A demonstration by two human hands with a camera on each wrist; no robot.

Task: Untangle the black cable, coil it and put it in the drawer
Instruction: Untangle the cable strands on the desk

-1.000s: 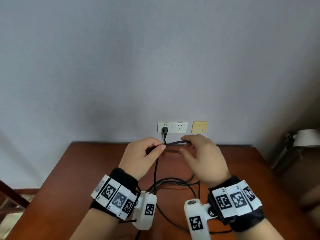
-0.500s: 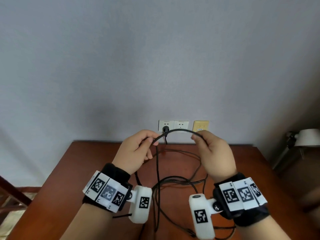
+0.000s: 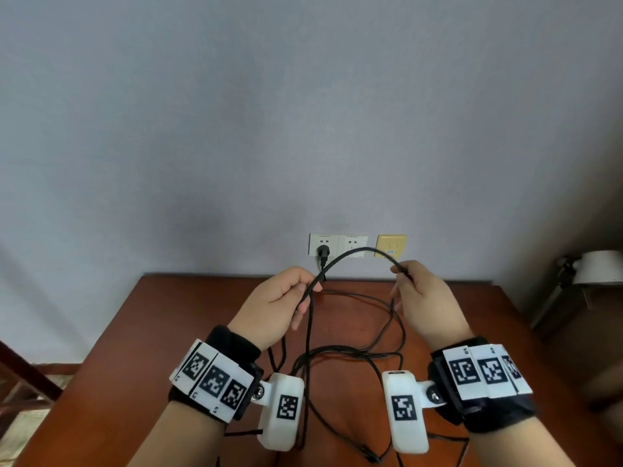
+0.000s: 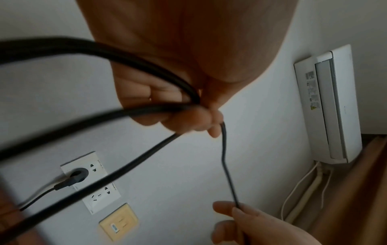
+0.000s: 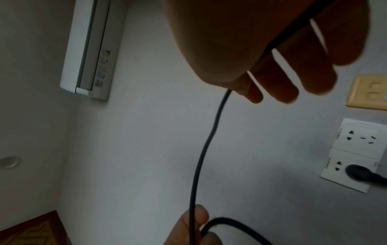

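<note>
Black cable (image 3: 357, 252) arched between left hand (image 3: 274, 306) and right hand (image 3: 426, 303), both raised above the wooden table (image 3: 188, 328) and held apart, each pinching one end of the arch (left gripping it between thumb and curled fingers, right between thumb and forefinger). Thin, matte, round-section; rest hanging down in several crossed loops onto the table, still tangled. Lower loops partly hidden behind wrist cameras, near end cut off at frame bottom, unclear whether the plug (image 3: 323, 252) in the wall socket (image 3: 324, 245) belongs to it.
</note>
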